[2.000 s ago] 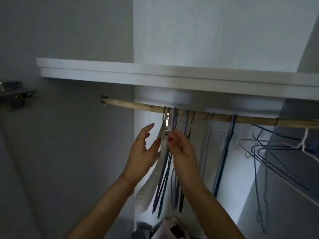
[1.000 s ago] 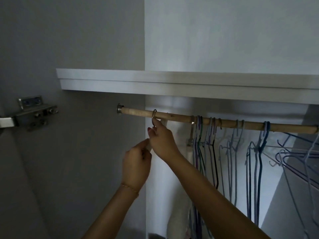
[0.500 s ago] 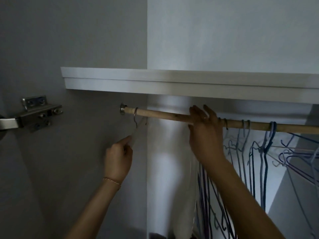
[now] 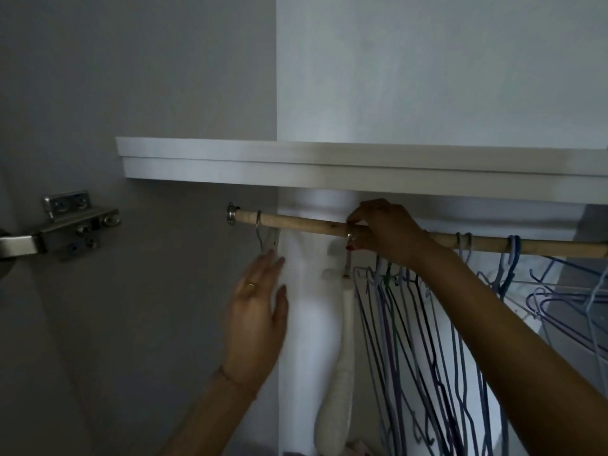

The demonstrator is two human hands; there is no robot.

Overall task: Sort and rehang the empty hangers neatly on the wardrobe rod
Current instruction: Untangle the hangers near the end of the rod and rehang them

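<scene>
L hand [image 4: 256, 311] raised, fingers spread, no grip, R hand [image 4: 381, 235] up high, fingertips pinched

Left hand [image 4: 255, 319]: ring, thin bracelet; red nails.

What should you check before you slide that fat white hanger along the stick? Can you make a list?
1. Right hand pinches the white padded hanger at its hook: ok.
2. Hook looped over the wooden rod: ok.
3. Rod bare between it and the metal hook near the left end: ok.
4. Left hand open, holding nothing: ok.
5. Wire hangers untangled from the padded one: cannot tell.
</scene>
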